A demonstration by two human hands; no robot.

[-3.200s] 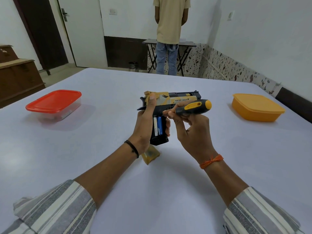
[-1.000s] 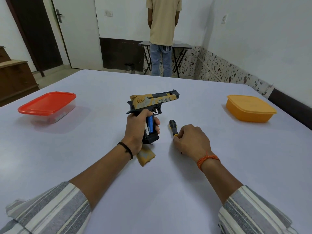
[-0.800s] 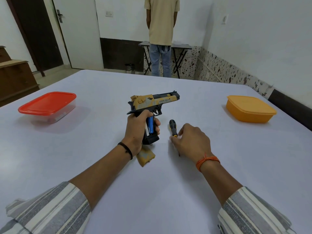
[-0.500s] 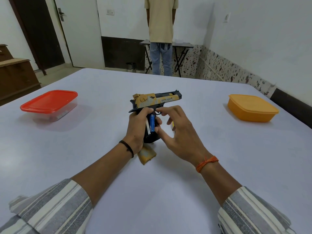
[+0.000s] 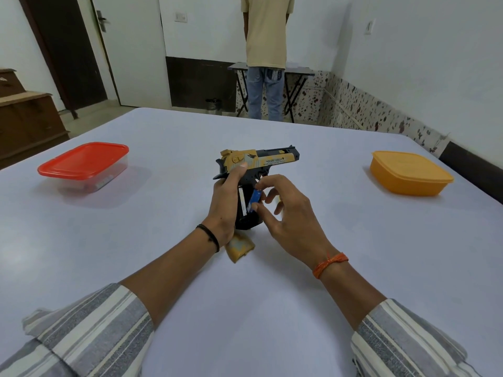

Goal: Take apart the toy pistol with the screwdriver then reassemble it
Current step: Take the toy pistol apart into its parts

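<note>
My left hand (image 5: 225,198) grips the gold and black toy pistol (image 5: 268,161) by its grip, muzzle pointing right, butt resting near the table. The grip's side is uncovered and shows batteries. My right hand (image 5: 288,213) pinches a blue battery (image 5: 255,196) that sits tilted, partly out of the grip. The gold grip cover (image 5: 239,247) lies on the table under my left wrist. The screwdriver is hidden behind my right hand; only a blurred yellow bit shows past my fingers.
A red-lidded clear container (image 5: 84,165) stands at the left and an orange lidded container (image 5: 409,172) at the right on the white table (image 5: 245,308). A person (image 5: 266,50) stands with their back to me beyond the far edge, by a small folding table.
My right hand put the screwdriver down on the table, then moved left to the pistol's grip. It now pinches the blue battery, which has tilted outward.
</note>
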